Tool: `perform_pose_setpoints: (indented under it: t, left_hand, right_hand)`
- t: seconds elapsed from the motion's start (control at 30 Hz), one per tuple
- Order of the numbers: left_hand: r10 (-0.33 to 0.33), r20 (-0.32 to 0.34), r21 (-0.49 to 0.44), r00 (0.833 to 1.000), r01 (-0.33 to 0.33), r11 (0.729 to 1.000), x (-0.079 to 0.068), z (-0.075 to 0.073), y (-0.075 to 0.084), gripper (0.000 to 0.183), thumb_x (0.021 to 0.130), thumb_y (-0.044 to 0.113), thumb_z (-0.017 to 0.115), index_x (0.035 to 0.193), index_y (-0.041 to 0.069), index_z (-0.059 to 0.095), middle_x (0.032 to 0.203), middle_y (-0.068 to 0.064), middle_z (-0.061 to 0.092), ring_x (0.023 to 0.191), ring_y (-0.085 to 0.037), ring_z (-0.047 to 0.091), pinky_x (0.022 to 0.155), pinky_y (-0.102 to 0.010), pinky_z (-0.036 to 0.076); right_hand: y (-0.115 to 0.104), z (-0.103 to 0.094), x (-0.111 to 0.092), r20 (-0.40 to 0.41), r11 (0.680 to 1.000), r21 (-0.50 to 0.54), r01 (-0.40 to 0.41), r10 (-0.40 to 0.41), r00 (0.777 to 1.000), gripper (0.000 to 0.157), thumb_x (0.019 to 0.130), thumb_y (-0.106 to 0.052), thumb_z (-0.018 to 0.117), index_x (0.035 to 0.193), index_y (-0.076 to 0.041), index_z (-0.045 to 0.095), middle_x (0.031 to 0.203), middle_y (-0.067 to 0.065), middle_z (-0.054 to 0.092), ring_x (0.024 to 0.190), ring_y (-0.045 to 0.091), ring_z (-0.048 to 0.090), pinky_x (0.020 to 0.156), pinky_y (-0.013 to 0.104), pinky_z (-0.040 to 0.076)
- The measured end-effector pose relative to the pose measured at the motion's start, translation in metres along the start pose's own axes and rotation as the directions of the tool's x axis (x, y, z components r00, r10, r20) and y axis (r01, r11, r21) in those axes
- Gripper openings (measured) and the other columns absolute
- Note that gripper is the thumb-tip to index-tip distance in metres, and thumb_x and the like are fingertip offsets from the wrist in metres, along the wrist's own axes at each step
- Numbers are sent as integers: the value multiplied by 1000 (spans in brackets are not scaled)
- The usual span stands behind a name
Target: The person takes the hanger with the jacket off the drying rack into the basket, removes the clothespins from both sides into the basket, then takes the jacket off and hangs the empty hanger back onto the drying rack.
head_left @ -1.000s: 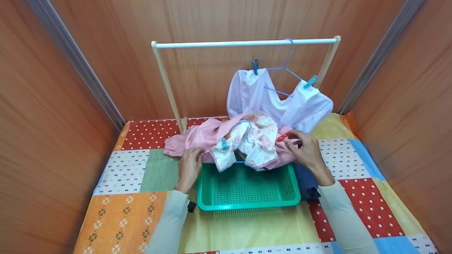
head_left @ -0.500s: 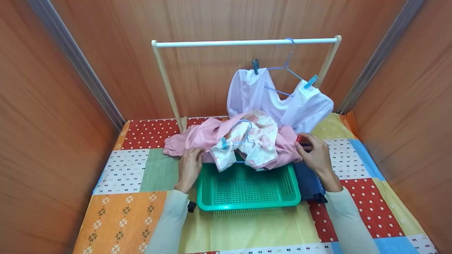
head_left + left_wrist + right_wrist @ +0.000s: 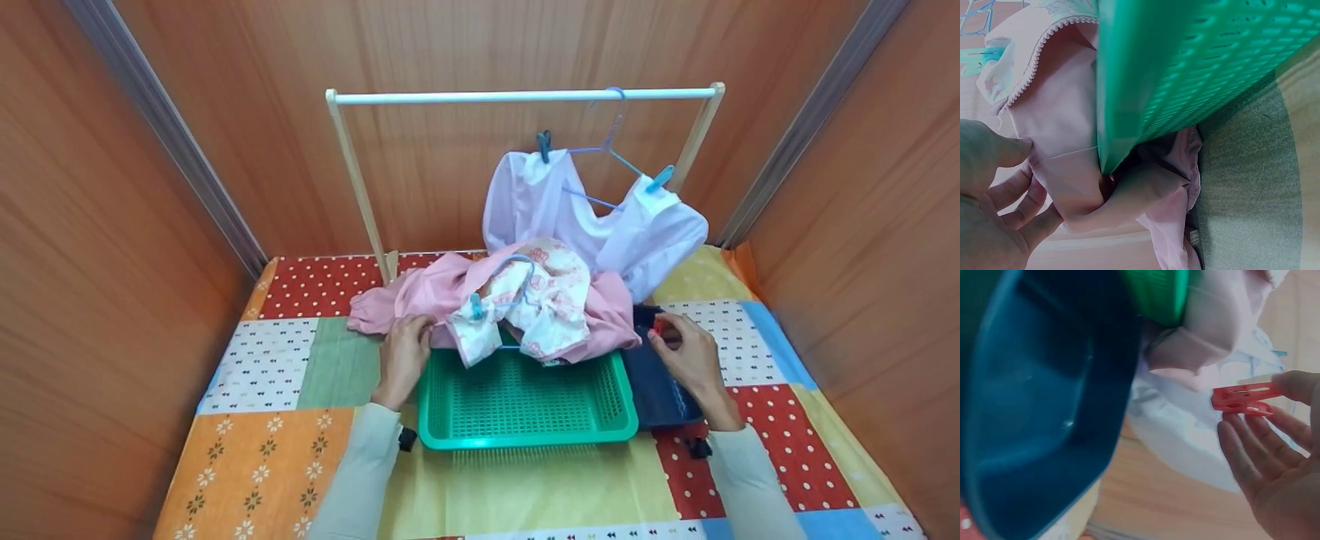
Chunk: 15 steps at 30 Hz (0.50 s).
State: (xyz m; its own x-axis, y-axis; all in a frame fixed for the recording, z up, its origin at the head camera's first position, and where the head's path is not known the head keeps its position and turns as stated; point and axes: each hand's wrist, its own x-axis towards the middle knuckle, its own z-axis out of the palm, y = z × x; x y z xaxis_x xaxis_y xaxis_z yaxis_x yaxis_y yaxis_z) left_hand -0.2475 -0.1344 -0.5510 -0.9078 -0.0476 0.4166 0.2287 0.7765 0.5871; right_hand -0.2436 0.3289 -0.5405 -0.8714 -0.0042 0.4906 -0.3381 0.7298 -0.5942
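Observation:
A pink jacket [image 3: 442, 289] with a white patterned lining [image 3: 559, 300] lies heaped over the back of the green basket [image 3: 529, 439]. A blue hanger [image 3: 517, 259] shows among its folds, and a light-blue clothespin [image 3: 476, 306] grips the lining at the left. My left hand [image 3: 405, 360] pinches the jacket's edge between thumb and fingers, beside the basket's left rim. To the right, my right hand [image 3: 690, 360] holds a red clothespin [image 3: 1244, 398] between thumb and fingers, over the dark blue bin [image 3: 1033, 405]. In the right wrist view the clothespin is apart from the fabric.
Behind stands a drying rack with a white rail [image 3: 465, 97]. A white garment [image 3: 592, 217] hangs from it on a blue hanger, held by a dark clothespin [image 3: 544, 146] and a blue clothespin [image 3: 660, 178]. Wooden panels enclose the patchwork cloth [image 3: 255, 472] on three sides.
My right hand has moved right and toward me with the red clothespin, from the patterned lining to over the dark blue bin. My left hand has stayed at the jacket.

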Motion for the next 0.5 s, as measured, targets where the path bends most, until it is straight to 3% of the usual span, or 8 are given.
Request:
perform_pose_setpoints:
  t: [0.07,0.17,0.3,0.5]
  left_hand:
    - [1,-2,1,1000,-1,1000,0,-1,0,14,96,2,69,106,7,77,108,-11,73,102,-34,65,86,-54,54]
    - [11,-6,1,1000,-11,1000,1,-1,1,14,96,2,69,106,6,77,107,-12,73,101,-34,65,86,-53,54]
    - [28,-20,-8,999,-28,1000,2,-1,2,12,95,1,70,104,5,77,104,-13,73,99,-35,65,85,-53,54]
    - [27,-15,0,1000,-27,1000,2,-1,1,10,93,-2,70,98,4,77,100,-12,73,96,-34,65,82,-52,54]
  right_hand:
    - [5,0,-4,52,999,-42,-25,28,998,30,90,-6,76,117,6,70,101,21,71,88,37,71,77,33,60]
    - [12,1,-8,141,994,-90,-63,75,987,30,91,-6,74,118,7,68,102,23,71,91,39,70,82,54,57]
    - [20,1,-11,252,987,-128,-94,124,960,31,92,-6,73,119,8,67,102,24,70,92,39,68,85,57,54]
    - [30,5,-15,376,975,-164,-151,203,904,31,94,-10,71,120,6,67,100,20,71,87,31,67,80,51,55]
